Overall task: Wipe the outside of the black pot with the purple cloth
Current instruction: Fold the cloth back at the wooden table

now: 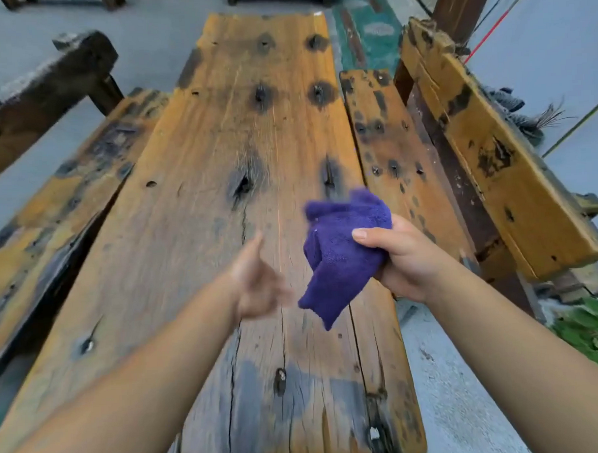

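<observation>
My right hand (400, 256) grips the bunched purple cloth (340, 252) above the right part of the wooden table (200, 196); a loose corner of the cloth hangs down toward the planks. My left hand (259, 283) hovers just left of the cloth, blurred by motion, with its fingers loose and nothing in it. It does not touch the cloth. No black pot is in view.
A wooden bench (487, 170) runs along the table's right side and another bench (47, 216) along its left. A dark beam (45, 90) lies at far left. Grey concrete floor surrounds them, with green plants (593, 330) at lower right.
</observation>
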The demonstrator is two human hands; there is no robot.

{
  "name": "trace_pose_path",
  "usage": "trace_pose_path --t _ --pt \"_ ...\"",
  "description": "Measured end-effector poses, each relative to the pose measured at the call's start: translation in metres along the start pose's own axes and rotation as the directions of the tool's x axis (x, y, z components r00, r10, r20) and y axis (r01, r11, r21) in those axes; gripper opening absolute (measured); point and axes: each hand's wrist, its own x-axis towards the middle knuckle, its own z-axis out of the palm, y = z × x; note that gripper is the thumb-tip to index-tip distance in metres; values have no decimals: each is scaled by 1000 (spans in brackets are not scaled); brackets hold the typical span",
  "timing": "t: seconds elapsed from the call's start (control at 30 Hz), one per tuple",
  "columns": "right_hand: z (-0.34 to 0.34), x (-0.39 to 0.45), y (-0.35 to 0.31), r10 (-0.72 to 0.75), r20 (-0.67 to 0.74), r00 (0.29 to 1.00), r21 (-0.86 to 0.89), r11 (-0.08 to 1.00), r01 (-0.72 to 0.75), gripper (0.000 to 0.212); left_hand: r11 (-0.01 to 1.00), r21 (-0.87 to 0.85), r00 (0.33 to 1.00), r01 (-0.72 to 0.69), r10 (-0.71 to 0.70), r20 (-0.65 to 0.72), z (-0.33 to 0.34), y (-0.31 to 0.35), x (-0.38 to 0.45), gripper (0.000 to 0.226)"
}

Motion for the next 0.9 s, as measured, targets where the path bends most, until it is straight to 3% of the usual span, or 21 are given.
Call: trace_pose_path --t 0.03,0.17,0.27,0.37,0.5,0.57,0.67,0.73,0.8,0.83,0.9 --pt "-3 4 7 31 -18 999 23 999 -30 21 995 -28 988 95 -91 126 -7 -35 8 112" --pt "-22 8 27 156 -57 986 188 972 -143 14 975 -220 941 41 36 337 3 -83 27 93" --pt "-34 12 37 219 -2 976 301 931 -208 20 986 -166 937 -13 70 343 23 -83 33 85" --pt "-42 22 43 266 69 961 360 892 -273 35 973 -188 950 -134 180 254 30 -80 48 68" --pt "-58 40 50 277 87 957 364 885 -289 56 960 -280 938 -33 126 322 32 -67 59 61" --pt "-66 50 50 291 71 954 336 894 -298 57 939 -343 944 2 111 310 31 -57 69 54" --pt "-83 63 50 299 -46 953 220 934 -282 37 902 -425 957 -76 186 224 22 -40 83 54" --pt "-98 70 50 304 -178 936 -1 951 -309 19 927 -335 967 -168 222 129 15 -27 89 48" --pt "-114 76 54 281 -263 923 -218 914 -341 16 953 -153 964 -260 264 8 8 -20 96 39" --pt "-119 79 55 266 -304 915 -288 890 -354 18 951 -79 954 -300 297 -49 8 -19 97 35" --pt "-128 85 63 233 -439 868 -356 841 -407 43 944 17 929 -329 327 -171 11 -18 105 32"
